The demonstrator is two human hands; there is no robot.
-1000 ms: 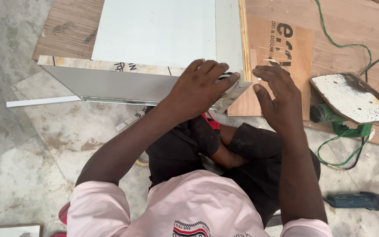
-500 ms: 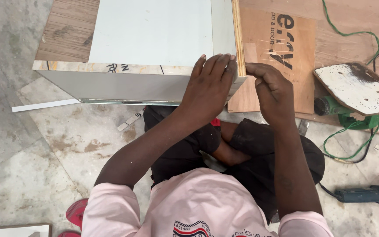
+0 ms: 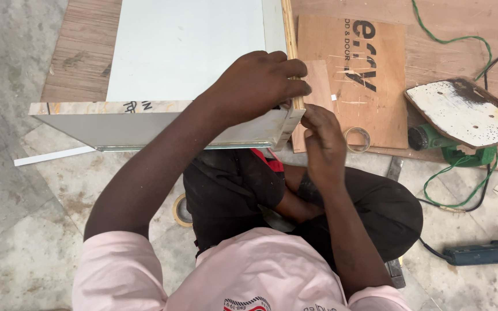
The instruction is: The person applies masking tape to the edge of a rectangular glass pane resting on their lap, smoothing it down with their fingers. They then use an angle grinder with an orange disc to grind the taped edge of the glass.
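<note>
**Both hands bunched up at the corner of the box**

Compared with half a second back, the right hand (image 3: 323, 138) has dropped lower and now sits just under the corner, while the left hand (image 3: 257, 86) has slid further over the top edge. The view has tipped a bit closer too.

The pale grey laminated plywood box (image 3: 185, 52) lies on its side on a brown wooden sheet (image 3: 70, 46), its near face hanging over the marble floor (image 3: 18, 173). The left hand is draped over the box's right near corner, fingers curled down over the bare plywood edge and pressing on it. The right hand is pinched shut right at that corner, fingertips touching the edge; can't tell if there's anything small between them.

Off to the right: a brown board with black print (image 3: 364, 75), a roll of tape (image 3: 357, 139) lying on it, a green power tool with a worn white base plate (image 3: 462, 115), and its green cable (image 3: 462, 190). A blue power tool (image 3: 485, 253) lies on the floor near the right knee. Another tape roll (image 3: 181, 210) sits by the left leg.
</note>
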